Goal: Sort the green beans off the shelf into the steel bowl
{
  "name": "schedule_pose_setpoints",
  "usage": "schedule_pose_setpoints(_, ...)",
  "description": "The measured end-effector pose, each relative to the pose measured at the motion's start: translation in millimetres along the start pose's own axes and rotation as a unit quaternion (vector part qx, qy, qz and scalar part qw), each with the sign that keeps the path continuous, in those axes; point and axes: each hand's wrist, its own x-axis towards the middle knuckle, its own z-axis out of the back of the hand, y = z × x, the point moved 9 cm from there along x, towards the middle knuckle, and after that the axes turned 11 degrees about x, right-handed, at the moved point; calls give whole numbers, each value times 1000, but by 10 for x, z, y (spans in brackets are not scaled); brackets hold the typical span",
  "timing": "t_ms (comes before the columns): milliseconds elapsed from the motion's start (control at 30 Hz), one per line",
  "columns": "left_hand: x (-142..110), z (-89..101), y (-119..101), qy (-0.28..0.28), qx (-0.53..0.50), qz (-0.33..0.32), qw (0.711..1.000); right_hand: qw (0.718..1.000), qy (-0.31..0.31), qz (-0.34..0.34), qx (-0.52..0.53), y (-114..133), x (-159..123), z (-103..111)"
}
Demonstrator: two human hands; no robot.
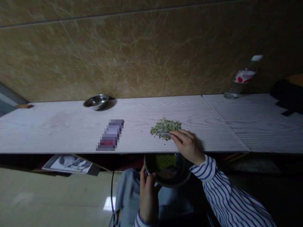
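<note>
We are listing: left hand (148, 201), fingers clamped on the rim of a round dark bowl (183, 179) of green beans; right hand (187, 146), fingers together on a slim silver blade (163, 134), resting in a loose heap of small green beans (165, 128), light, slippery, best gathered from the edge, lying on the white wood-grain tabletop (59, 132).

Blue-and-white striped sleeve (227, 189); green beans (165, 127); pale woodgrain tabletop (59, 126); tan marbled wall (142, 56).
</note>
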Motion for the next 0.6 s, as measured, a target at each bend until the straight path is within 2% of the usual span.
schedule_pose_setpoints(167, -12, -2, 12, 0, -2, 6, 1000, 1000, 2, 15, 23, 73, -12, 38)
schedule_pose_setpoints(267, -19, 9, 8, -8, 3, 5, 1000, 999, -15, 15, 33, 79, -58, 137)
schedule_pose_setpoints(400, -18, 7, 1, -6, 9, 1, 1000, 999, -35, -18, 16, -1, -152, 308)
schedule_pose_setpoints(600, -2, -6, 28, 0, 6, 6, 1000, 999, -27, -20, -3, 28, -246, 452)
